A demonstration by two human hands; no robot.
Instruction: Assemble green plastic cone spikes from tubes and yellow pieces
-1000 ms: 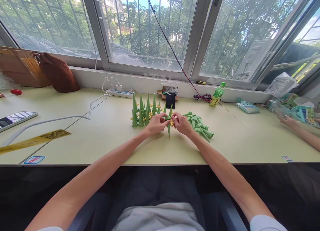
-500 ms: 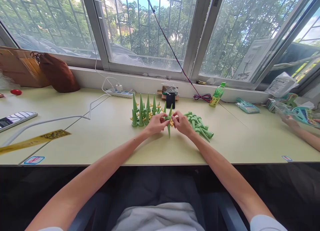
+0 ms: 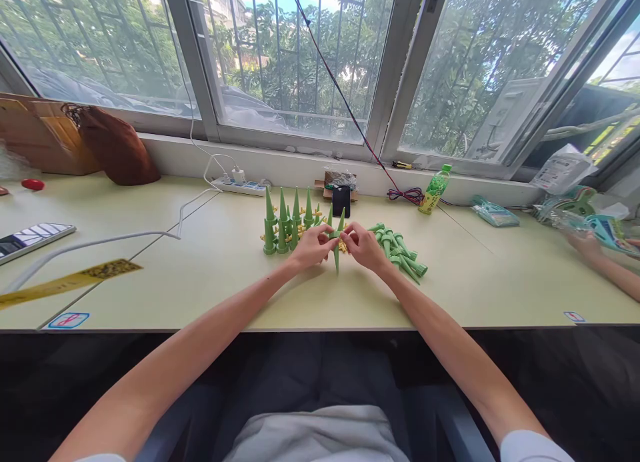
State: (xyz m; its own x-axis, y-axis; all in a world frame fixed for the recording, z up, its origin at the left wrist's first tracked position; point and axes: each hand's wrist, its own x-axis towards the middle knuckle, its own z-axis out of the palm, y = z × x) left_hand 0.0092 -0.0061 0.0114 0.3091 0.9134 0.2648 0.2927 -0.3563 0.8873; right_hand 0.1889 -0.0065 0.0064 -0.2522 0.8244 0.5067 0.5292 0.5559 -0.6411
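Swung slightly left at its lower tip, our green spiked piece (image 3: pixel 337 261), pinched between our left hand (image 3: pixel 311 247) and right hand (image 3: pixel 366 247), over the counter (image 3: pixel 320 309), between upright green cones (image 3: pixel 270 239) and heaped green cones (image 3: pixel 399 251)

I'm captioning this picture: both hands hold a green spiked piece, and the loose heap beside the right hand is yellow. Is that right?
No: the loose heap beside the right hand is green, as the head view shows. That hand and the left hand do hold a green spiked piece.
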